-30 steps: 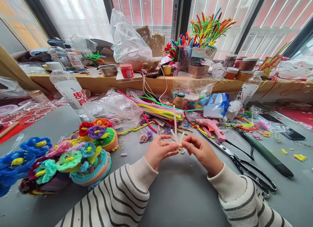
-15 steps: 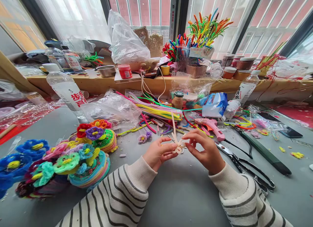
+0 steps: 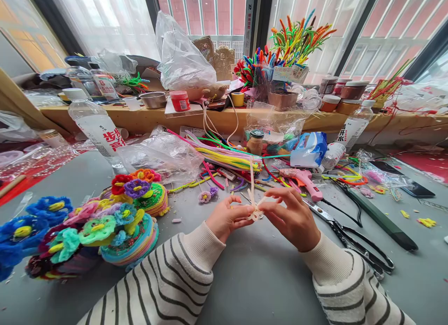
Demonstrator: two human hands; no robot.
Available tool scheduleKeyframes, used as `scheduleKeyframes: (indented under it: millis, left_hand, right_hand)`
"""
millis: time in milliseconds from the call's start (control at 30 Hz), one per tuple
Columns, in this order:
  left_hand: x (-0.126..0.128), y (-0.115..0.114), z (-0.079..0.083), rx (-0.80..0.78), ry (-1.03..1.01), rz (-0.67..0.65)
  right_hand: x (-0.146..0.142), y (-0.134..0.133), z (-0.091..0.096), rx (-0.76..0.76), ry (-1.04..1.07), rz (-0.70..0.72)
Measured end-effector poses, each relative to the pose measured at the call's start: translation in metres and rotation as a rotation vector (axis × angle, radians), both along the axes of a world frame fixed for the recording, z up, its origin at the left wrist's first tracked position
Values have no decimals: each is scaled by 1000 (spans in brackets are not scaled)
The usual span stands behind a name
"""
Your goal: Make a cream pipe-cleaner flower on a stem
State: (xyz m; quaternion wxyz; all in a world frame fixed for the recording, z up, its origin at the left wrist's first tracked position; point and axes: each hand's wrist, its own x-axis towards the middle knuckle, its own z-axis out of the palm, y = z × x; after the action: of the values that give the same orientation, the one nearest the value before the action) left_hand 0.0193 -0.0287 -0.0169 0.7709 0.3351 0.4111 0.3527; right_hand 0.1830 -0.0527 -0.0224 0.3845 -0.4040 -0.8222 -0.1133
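Between my two hands is a small cream-coloured looped pipe-cleaner piece (image 3: 256,215), with long pale ends standing up from it. My left hand (image 3: 230,217) pinches its left side between thumb and fingers. From the right, my right hand (image 3: 293,216) has thumb and index finger closed on the loops, and its other fingers are bent above. Fingertips cover part of the piece. Just beyond my hands lies a bundle of coloured pipe cleaners (image 3: 227,158). Two small pipe-cleaner flowers (image 3: 205,196) rest left of the bundle's near end.
Colourful pipe-cleaner flowers (image 3: 98,227) stand at the left. To the right lie large scissors (image 3: 345,234), a pink glue gun (image 3: 304,181) and a dark green bar (image 3: 383,220). A water bottle (image 3: 96,129) leans at the back left. A cluttered wooden ledge (image 3: 140,114) runs behind.
My right hand has shifted slightly left, its thumb and index finger closing in on the looped piece. The upright pale ends have moved a little to the right.
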Motion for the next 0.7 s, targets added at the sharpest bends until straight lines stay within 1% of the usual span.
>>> scheduleKeyframes:
  millis: [100, 167, 267, 367, 433, 567, 633, 700]
  left_hand:
    - [0, 0, -1, 50, 51, 39]
    - [1, 0, -1, 112, 89, 74]
    - [3, -1, -3, 262, 128, 136]
    - [5, -3, -4, 467, 201, 179]
    - [6, -5, -4, 602, 289, 198]
    - [7, -10, -3, 833, 512, 251]
    - [7, -12, -4, 965, 661, 281]
    - [7, -13, -5, 1127, 813, 310]
  right_hand:
    - [-5, 0, 0, 14, 11, -28]
    - [-8, -1, -2, -16, 43, -49]
    - [-15, -2, -5, -126, 132, -100]
    - [-20, -3, -8, -262, 240, -153]
    - [-23, -3, -10, -327, 310, -164]
    - [-26, -2, -16, -433, 469, -130]
    - [-27, -2, -18, -532, 576, -101]
    - [-29, -2, -19, -678, 701, -64]
